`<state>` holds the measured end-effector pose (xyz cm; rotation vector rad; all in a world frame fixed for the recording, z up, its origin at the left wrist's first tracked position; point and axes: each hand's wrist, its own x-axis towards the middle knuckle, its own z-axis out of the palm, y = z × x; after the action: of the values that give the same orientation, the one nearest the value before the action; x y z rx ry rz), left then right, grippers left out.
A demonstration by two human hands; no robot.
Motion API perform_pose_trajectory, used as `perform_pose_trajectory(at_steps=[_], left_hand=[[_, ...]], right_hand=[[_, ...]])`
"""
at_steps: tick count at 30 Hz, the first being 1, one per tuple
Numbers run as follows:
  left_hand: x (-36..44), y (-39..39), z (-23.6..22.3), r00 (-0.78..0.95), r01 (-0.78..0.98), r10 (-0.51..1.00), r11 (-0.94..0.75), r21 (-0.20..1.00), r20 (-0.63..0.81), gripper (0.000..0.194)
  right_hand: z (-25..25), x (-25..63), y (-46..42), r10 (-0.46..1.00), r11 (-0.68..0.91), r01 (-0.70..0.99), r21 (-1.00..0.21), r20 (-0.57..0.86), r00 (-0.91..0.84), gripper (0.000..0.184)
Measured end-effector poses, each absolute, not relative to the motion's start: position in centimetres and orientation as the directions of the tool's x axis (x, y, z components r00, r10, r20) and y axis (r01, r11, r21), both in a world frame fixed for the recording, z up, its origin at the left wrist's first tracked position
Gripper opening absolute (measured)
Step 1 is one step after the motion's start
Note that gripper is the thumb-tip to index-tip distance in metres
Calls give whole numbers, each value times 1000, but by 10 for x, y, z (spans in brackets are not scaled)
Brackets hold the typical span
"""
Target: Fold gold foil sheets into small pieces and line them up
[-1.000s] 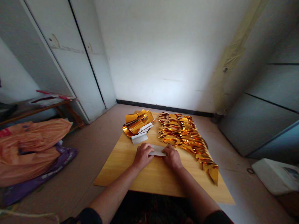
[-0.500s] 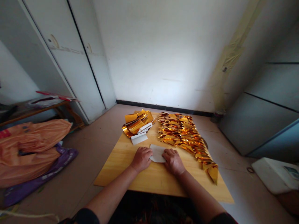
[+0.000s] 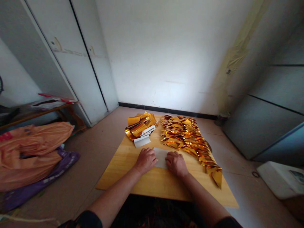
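Near the white sheet (image 3: 161,158) lie gold strips (image 3: 139,129) and folded pieces (image 3: 192,138).

An orange bag (image 3: 38,139), apparently plastic, overlaps a purple bag (image 3: 66,161).

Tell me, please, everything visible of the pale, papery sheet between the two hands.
The pale, papery sheet looks plain and roughly rectangular. It lies nearly flat on the yellowish wooden tabletop, touched by the bare left hand at one end and the bare right hand at the other. Its underside is hidden.
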<state>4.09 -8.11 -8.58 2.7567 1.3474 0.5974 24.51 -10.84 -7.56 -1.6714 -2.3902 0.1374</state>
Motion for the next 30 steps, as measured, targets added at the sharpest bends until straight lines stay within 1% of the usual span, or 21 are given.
perform_pose_trajectory(at_steps=[2, 4, 5, 8, 11, 13, 16, 19, 23, 25, 27, 30], left_hand=[[48, -77, -91, 538, 773, 768, -614, 160, 346, 16], [53, -74, -97, 516, 776, 777, -602, 186, 362, 15], [54, -73, -99, 498, 775, 785, -594, 217, 368, 15], [55, -72, -105, 439, 760, 815, -561, 327, 378, 15], [53, -73, -106, 418, 743, 824, -552, 377, 382, 15], [52, -73, -106, 421, 737, 822, -557, 384, 384, 15], [51, -74, -105, 425, 728, 817, -565, 390, 390, 13], [51, -75, -105, 440, 703, 805, -584, 404, 398, 9], [50, -74, -107, 452, 696, 798, -595, 403, 398, 9], [50, -74, -108, 449, 701, 800, -592, 397, 398, 10], [50, -74, -108, 443, 709, 805, -584, 396, 393, 10], [51, -76, -106, 424, 727, 822, -559, 398, 379, 10]], right_hand=[[-76, 241, -104, 951, 304, 922, -241, 125, -282, 21], [-78, 238, -100, 968, 244, 929, -278, 131, -215, 14], [-79, 236, -98, 976, 209, 933, -294, 129, -178, 16], [-80, 232, -94, 992, 117, 942, -315, 73, -99, 36], [-77, 228, -89, 997, 71, 946, -316, 2, -74, 42], [-75, 227, -86, 998, 41, 949, -312, -27, -52, 41], [-73, 226, -83, 999, 15, 951, -308, -44, -30, 35], [-75, 225, -81, 999, 38, 953, -299, 17, -34, 27], [-81, 225, -81, 971, 140, 953, -269, 226, -79, 18], [-83, 226, -82, 943, 202, 943, -265, 313, -114, 16], [-84, 227, -84, 925, 258, 928, -268, 347, -156, 14], [-85, 229, -89, 911, 337, 905, -259, 334, -244, 15]])
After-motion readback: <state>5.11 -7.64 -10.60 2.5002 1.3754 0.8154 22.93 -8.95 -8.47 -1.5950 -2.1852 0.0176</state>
